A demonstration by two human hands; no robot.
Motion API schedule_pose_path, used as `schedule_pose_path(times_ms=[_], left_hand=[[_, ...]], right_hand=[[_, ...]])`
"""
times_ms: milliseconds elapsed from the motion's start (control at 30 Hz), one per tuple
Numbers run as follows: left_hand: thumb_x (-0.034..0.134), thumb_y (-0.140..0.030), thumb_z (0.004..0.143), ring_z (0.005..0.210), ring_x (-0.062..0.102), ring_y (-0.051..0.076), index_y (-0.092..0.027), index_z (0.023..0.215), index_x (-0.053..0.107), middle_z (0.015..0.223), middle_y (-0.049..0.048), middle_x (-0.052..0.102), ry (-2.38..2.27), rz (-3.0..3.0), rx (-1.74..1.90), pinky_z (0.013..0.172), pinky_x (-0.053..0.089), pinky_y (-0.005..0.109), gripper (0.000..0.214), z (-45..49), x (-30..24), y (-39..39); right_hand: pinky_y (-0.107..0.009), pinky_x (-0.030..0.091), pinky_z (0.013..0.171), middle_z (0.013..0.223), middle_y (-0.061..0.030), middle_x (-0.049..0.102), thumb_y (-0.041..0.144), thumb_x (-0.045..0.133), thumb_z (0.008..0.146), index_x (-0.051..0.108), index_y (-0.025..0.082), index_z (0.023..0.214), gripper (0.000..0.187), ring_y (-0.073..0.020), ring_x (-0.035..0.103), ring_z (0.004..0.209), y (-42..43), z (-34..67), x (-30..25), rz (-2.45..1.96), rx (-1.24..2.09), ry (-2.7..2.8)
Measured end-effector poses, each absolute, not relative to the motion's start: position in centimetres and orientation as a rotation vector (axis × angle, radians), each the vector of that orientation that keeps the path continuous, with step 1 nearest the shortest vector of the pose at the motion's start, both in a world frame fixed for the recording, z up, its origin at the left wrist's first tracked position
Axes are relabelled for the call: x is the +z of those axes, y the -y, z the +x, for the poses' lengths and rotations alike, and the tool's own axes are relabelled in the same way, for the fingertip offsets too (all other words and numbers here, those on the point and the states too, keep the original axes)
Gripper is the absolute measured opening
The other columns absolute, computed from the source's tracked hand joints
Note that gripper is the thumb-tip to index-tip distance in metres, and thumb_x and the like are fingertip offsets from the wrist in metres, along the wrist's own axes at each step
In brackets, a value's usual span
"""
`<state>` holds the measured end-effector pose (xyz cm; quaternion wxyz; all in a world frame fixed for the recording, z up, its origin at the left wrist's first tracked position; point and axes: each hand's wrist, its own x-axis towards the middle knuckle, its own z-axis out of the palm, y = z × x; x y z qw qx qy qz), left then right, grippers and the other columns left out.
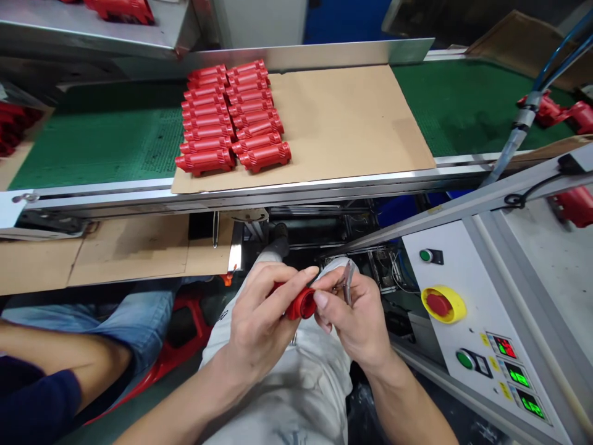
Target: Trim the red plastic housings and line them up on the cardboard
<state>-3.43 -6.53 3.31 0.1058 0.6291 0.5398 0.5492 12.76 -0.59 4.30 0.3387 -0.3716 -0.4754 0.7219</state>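
Note:
Over my lap, my left hand (pixel 269 306) is closed around a red plastic housing (pixel 301 305), its round open end turned to the right. My right hand (pixel 354 315) is close against that end, thumb and fingers pinched together at the rim. A small, thin metallic tool (pixel 348 281) sticks up between the right hand's fingers; its exact kind is unclear. Most of the housing is covered by my left fingers.
Two columns of red housings (pixel 231 117) lie on a cardboard sheet (pixel 343 117) over a green conveyor belt (pixel 115 133). At right stands a control panel (pixel 445 259) with a red emergency button (pixel 438 303). A co-worker's arm (pixel 65 355) is at left. More red parts (pixel 551 111) lie far right.

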Motion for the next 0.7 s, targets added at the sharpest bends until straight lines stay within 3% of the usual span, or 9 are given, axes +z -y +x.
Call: schedule_pose_path(times_ms=[133,200,367,467,700], left_hand=[[0.072,0.008,0.091,0.096,0.062,0.018,-0.021,0.140,0.070,0.103,0.0043,0.067,-1.581,1.811,1.627,0.083,0.054,0.034,0.057,-3.4,3.3,6.5],[0.070,0.009,0.091,0.095,0.062,0.017,-0.022,0.139,0.071,0.103,0.0039,0.068,-1.581,1.759,1.613,0.081,0.053,0.032,0.057,-3.5,3.4,6.6],[0.070,0.008,0.091,0.094,0.063,0.015,-0.023,0.138,0.072,0.104,0.0040,0.069,-1.601,1.714,1.595,0.079,0.053,0.031,0.057,-3.8,3.6,6.8],[0.071,0.007,0.091,0.092,0.063,0.015,-0.024,0.139,0.072,0.105,0.0039,0.069,-1.606,1.706,1.601,0.078,0.053,0.030,0.057,-3.6,3.5,6.8],[0.069,0.007,0.091,0.093,0.063,0.016,-0.024,0.141,0.070,0.103,0.0035,0.068,-1.597,1.735,1.604,0.080,0.054,0.032,0.059,-3.2,3.6,6.8]], right_hand=[[-0.022,0.040,0.048,0.065,0.0050,0.061,0.036,0.082,0.092,0.078,0.022,0.101,0.017,-0.0083,0.050,0.050,0.7,13.1,4.4,-0.926,1.883,1.251],[-0.025,0.046,0.054,0.077,0.0013,0.067,0.036,0.076,0.096,0.079,0.024,0.112,0.020,-0.0109,0.057,0.060,0.6,13.6,5.0,-0.888,1.813,1.375],[-0.032,0.059,0.080,0.105,-0.0056,0.076,0.009,0.070,0.091,0.074,0.024,0.133,0.045,-0.0175,0.071,0.092,0.4,15.2,6.2,-0.967,0.958,1.985],[-0.036,0.061,0.085,0.108,-0.0079,0.077,0.003,0.070,0.086,0.071,0.020,0.140,0.056,-0.0196,0.072,0.096,0.4,15.7,6.0,-0.925,0.684,2.124],[-0.039,0.063,0.082,0.105,-0.0104,0.078,0.000,0.070,0.085,0.068,0.018,0.143,0.061,-0.0219,0.071,0.093,0.3,15.8,5.8,-0.832,0.596,2.193]])
